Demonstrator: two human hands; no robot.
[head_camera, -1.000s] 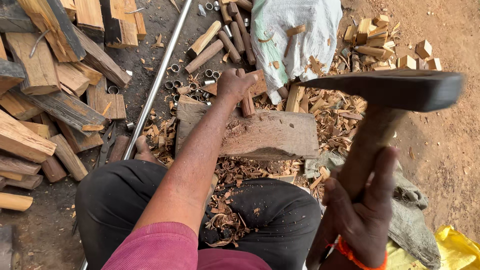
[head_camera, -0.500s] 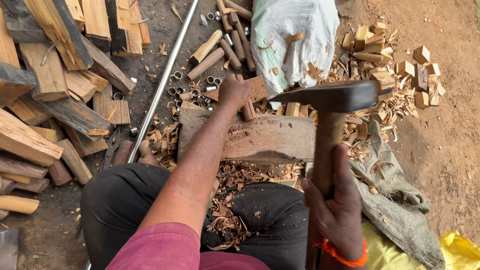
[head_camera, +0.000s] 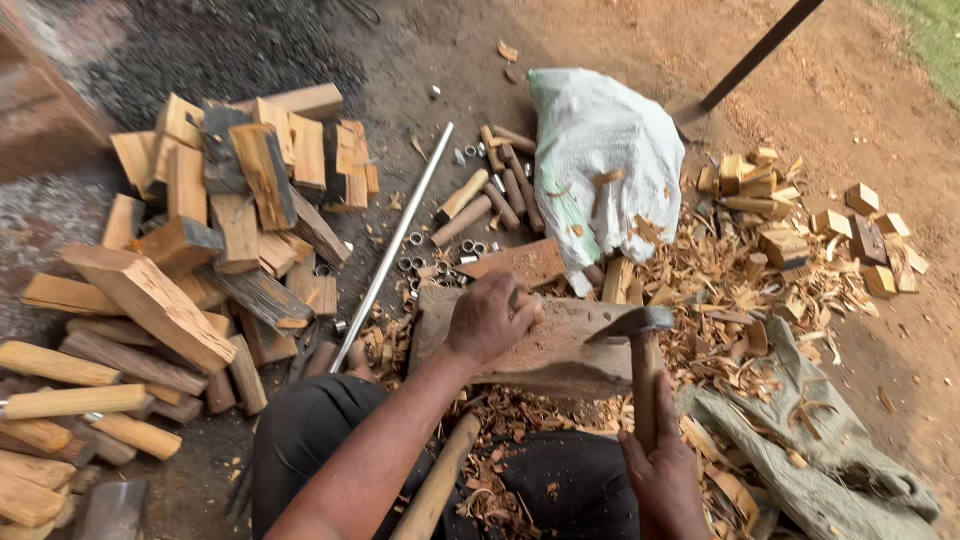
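Along the left edge of the dirt ground (head_camera: 600, 40) lies a heap of split wood billets (head_camera: 190, 250), rough and squared, with a few rounded handle blanks (head_camera: 60, 400) nearest the person, stacked within arm's reach. Just right of the heap a long metal rod (head_camera: 392, 248) runs diagonally, and small metal rings (head_camera: 425, 265) are scattered near its middle beside some short turned pegs (head_camera: 465, 205).

At the centre, a thick wooden chopping block (head_camera: 560, 355) sits on the ground in front of the person's knees, serving as an anvil. The left hand (head_camera: 490, 318) rests on the block's top, fingers (head_camera: 522, 312) clenched around a small workpiece. Almost all of that piece is hidden inside the fist, so I cannot tell its shape; it appears pinned upright against the block to keep it steady for trimming.

Just right of that hand, the hatchet (head_camera: 640, 345) has its dark metal head down at the block's right end, near the left fingers but apart from them. The right hand (head_camera: 662, 470) grips the hatchet's wooden handle low down, fingers wrapped tight.

Behind the block a white woven sack (head_camera: 610, 160) stands. Wood shavings (head_camera: 720, 300) carpet the ground to the right, with small cut blocks (head_camera: 800, 215) beyond and a grey-green cloth (head_camera: 830, 450) by the lower right corner.
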